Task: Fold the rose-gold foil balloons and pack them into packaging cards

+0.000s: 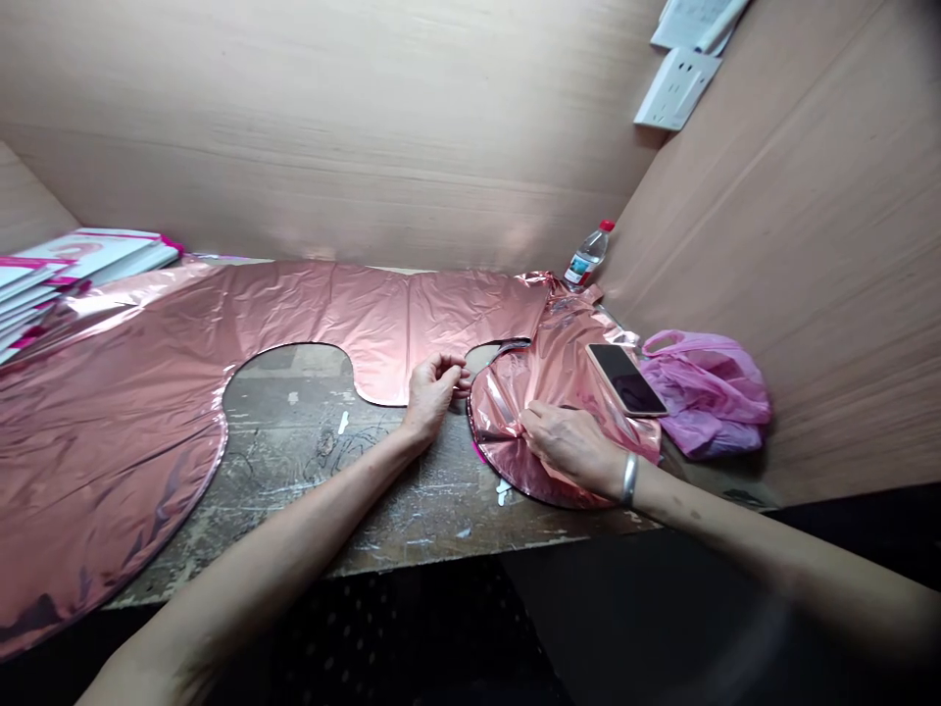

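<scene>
Our left hand (433, 390) pinches the edge of the shiny pink balloon (330, 314) in the middle of the frame. Our right hand (569, 446) presses flat, fingers curled, on its folded part beside a phone (626, 378).

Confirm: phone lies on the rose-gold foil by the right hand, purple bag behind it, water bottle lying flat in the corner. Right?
Not quite. The water bottle stands upright in the corner, red cap on top, not lying flat; the head view shows it. The rest holds: the phone lies on the rose-gold foil by the right hand, with the purple bag behind it.
</scene>
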Motion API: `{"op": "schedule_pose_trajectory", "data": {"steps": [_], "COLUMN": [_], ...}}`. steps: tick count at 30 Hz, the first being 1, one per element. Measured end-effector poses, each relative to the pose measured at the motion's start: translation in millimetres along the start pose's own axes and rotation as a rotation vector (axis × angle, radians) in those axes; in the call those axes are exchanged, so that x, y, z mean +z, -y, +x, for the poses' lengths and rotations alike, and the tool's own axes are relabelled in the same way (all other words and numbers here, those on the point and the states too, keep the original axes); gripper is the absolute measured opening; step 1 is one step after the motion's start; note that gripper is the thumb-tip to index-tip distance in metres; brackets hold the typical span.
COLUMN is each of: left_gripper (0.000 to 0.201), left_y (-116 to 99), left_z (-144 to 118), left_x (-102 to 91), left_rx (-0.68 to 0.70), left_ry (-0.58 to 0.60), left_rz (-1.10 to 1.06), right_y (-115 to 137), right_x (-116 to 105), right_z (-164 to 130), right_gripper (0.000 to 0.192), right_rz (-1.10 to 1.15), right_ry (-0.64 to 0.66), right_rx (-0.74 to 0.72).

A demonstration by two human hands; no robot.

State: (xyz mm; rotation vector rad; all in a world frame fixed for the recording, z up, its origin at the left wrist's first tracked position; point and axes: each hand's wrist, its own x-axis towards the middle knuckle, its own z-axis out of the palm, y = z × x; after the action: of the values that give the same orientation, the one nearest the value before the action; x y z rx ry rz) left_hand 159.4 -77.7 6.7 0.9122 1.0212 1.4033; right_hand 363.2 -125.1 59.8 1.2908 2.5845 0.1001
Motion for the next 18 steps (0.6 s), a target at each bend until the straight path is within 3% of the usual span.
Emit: {"op": "schedule_pose_trajectory", "data": {"steps": [8, 15, 18], "left_gripper": [0.012, 0.013, 0.024], "left_y": [-0.6, -4.8, -6.6], "left_z": [-0.3, -4.2, -9.7], "left_x": [0.8, 3.1, 4.9], "left_rx": [-0.005, -0.015, -0.070], "left_ry": [-0.001, 0.013, 0.090], "left_rz": [0.006, 0.092, 0.205], "right_y": [-11.5, -38.4, -43.0], "right_x": [13.5, 25.3, 32.2], "right_z": [4.9, -2.8, -5.5], "right_gripper": [0.008, 0.013, 0.017], "right_rz": [0.103, 0.814, 1.064], "right_ry": [-0.123, -0.213, -0.199], "right_rx": [-0.075, 0.057, 0.101]}}
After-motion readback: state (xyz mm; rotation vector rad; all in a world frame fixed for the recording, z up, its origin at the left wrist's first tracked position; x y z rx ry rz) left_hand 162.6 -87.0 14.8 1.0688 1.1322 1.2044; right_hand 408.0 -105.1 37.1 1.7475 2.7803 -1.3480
